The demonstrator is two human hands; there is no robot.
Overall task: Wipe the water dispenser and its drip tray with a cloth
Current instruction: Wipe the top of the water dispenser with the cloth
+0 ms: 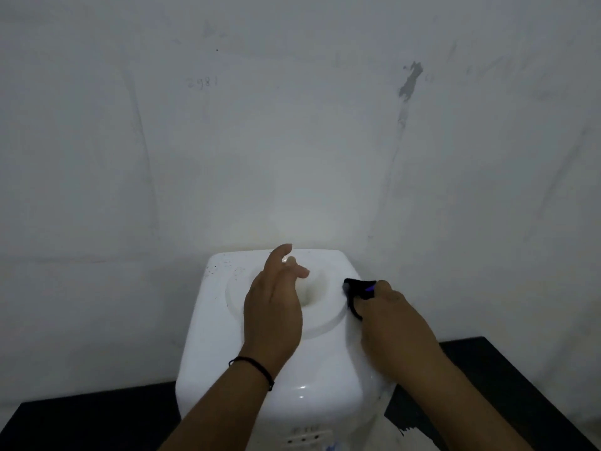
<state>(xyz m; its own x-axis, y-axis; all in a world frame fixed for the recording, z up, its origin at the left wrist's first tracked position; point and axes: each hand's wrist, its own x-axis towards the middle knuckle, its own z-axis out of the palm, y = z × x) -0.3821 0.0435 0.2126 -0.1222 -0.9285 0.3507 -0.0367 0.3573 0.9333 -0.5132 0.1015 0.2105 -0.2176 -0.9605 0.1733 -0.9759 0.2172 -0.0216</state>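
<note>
A white water dispenser [211, 336] stands low in the middle, seen from above, with a round recessed bottle seat [320, 288] on its top. My left hand [274, 301] hovers flat over that seat, fingers extended and empty, a black band on the wrist. My right hand [390, 317] is at the top's right edge, closed on a dark cloth [357, 286] pressed against the rim of the seat. The drip tray is out of sight below the frame.
The dispenser sits on a black counter [507, 372] against a scuffed white wall [292, 125]. The wall is close behind the dispenser. A worn pale patch [413, 428] shows on the counter at the right front.
</note>
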